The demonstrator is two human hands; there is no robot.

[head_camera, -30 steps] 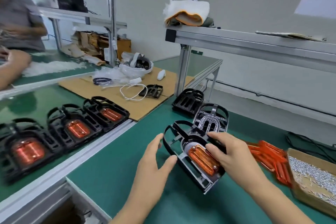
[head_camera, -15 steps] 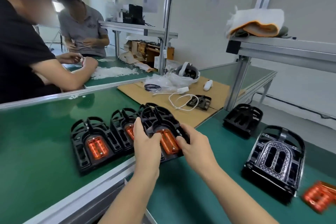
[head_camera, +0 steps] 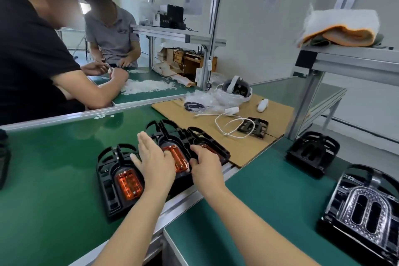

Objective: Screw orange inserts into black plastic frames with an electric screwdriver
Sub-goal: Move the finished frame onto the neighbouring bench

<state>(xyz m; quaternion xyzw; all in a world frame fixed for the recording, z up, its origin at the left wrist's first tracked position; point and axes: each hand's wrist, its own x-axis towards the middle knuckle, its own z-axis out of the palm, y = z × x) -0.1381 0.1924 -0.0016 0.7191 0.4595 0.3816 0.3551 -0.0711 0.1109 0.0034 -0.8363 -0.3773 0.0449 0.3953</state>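
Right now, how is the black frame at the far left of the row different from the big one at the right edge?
The left frame holds an orange insert; the right frame shows a bare silvery centre with two slots. The left one lies in a row beside other frames; the right one stands apart. No hand touches either. Both are black plastic.

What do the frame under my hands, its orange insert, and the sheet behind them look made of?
Black frame: looks like moulded plastic, dull sheen on thin ribs. Orange insert: translucent glossy plastic, since light glows through it. Sheet: probably cardboard, flat matte brown with a crease.
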